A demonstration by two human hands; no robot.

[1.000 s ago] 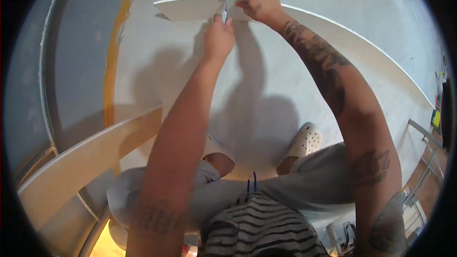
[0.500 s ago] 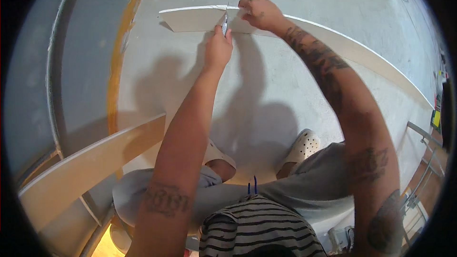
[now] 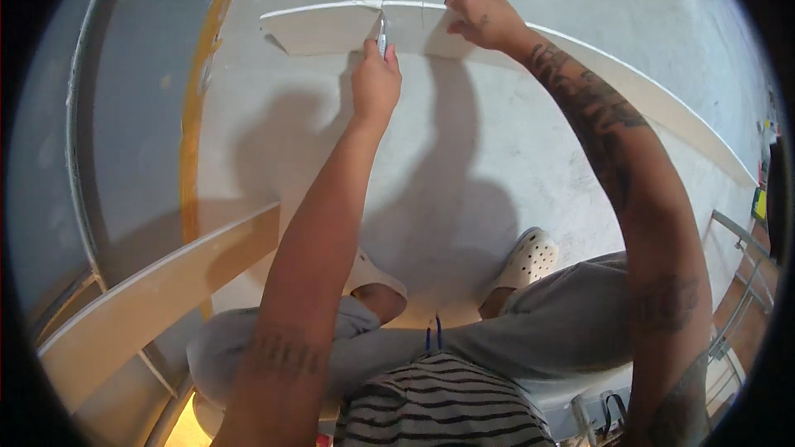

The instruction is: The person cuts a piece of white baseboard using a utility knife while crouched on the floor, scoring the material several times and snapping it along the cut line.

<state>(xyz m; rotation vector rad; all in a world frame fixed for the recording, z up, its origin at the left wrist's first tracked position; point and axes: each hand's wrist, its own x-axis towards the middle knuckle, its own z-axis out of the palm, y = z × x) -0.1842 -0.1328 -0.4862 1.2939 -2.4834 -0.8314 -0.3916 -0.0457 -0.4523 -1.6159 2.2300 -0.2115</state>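
Observation:
A long, narrow strip of white board (image 3: 580, 54), perhaps plasterboard, stands on its edge across the floor at the far side. My left hand (image 3: 375, 83) is closed round a utility knife (image 3: 383, 36), its blade at the strip's top edge left of the middle. A nick shows in the edge beside the blade, and a thin dark line marks the face a little to the right. My right hand (image 3: 490, 21) pinches the top edge further right, fingers over it and thumb on the near face.
Another board strip (image 3: 166, 281) leans at the lower left beside a metal rail (image 3: 76, 116). Pale clogs (image 3: 530, 258) are on my feet at the near side. A metal frame (image 3: 741, 252) stands at the right rim. A yellow-brown band (image 3: 195, 116) runs along the floor's left edge.
My right hand has slid to the right along the strip's top edge, away from the knife. The knife is still at the nick. The whole view has shifted slightly.

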